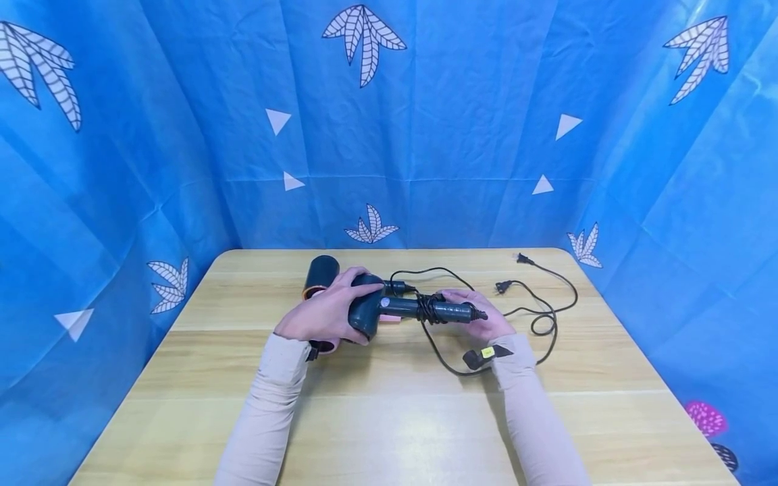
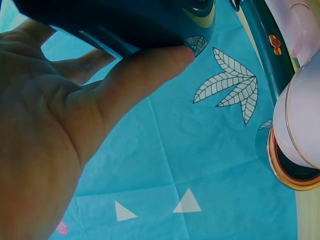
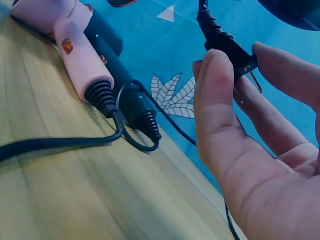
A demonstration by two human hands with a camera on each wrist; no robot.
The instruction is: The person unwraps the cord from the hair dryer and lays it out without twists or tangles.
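My left hand (image 1: 328, 309) grips the barrel of a dark green hair dryer (image 1: 365, 312), raised over the table with its handle toward the right. In the left wrist view, the thumb lies along the barrel (image 2: 130, 22). Black cord (image 1: 429, 309) is wound around the handle. My right hand (image 1: 486, 318) is beside the handle's end. Thumb and fingers there pinch a black two-pin plug (image 3: 230, 52), its prongs showing in the right wrist view. Below lie a pink hair dryer (image 3: 82, 65) and a second dark green hair dryer (image 3: 137, 107), side by side.
Loose black cords (image 1: 550, 312) curve over the right of the wooden table (image 1: 401, 412), ending in two plugs, one of them a plug (image 1: 503, 287) nearer the middle. The second green dryer's barrel (image 1: 322, 271) is at back left. Blue patterned curtains (image 1: 413, 135) enclose the table's back and sides.
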